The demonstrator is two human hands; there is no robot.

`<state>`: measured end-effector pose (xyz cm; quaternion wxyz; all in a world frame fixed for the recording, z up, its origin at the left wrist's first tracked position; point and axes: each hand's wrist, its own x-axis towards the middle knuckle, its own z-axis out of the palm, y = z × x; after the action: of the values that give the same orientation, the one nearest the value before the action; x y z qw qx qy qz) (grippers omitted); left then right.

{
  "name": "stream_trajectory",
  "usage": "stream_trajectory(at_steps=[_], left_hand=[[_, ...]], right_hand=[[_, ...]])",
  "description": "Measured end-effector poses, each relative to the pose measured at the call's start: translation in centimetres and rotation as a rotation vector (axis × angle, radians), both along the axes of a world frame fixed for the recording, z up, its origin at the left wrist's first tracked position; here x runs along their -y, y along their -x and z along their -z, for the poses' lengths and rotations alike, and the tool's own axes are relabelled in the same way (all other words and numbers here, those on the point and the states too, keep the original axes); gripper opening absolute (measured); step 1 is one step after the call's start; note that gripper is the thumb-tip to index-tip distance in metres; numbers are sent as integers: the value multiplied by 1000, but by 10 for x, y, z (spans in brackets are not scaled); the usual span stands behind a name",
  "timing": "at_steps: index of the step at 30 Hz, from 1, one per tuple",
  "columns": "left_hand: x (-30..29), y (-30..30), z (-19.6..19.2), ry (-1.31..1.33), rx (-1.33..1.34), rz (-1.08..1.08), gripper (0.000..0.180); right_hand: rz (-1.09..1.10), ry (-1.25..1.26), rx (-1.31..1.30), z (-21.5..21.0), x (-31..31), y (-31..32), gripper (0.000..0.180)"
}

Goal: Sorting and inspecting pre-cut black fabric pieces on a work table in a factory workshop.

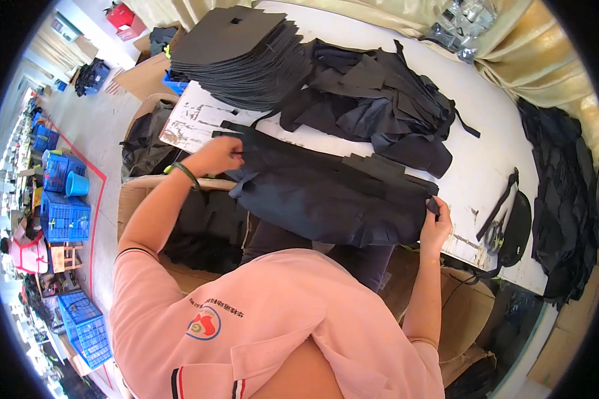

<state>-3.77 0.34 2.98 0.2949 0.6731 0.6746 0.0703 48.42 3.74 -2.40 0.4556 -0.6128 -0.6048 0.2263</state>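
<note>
A long piece of black fabric [326, 203] is stretched between my two hands, over the near edge of the table and my lap. My left hand [218, 156] is closed at the fabric's far left end, fingers curled round a dark edge or strip there. At the other end, my right hand [436, 227] pinches the right corner between thumb and fingers. Just beyond the held fabric lies a loose heap of black fabric pieces [379, 93] with straps sticking out. Left of that heap rises a tall stack of dark grey flat panels [229, 50].
On the white table [476, 156], scissors [492, 236] lie beside a black pouch [514, 229] at the right. More black fabric [562, 199] hangs over the right edge. Cardboard boxes [136, 206] holding dark pieces stand at my left; blue crates [66, 216] line the floor farther off.
</note>
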Motion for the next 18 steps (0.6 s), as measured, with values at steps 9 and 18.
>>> stream_trajectory(at_steps=[9,18], left_hand=[[-9,-21,18,142,-28,188,60],[-24,2,-5,187,24,94,39]], right_hand=[[12,-11,-5,1,0,8,18],[-10,-21,-31,0,4,6,15]])
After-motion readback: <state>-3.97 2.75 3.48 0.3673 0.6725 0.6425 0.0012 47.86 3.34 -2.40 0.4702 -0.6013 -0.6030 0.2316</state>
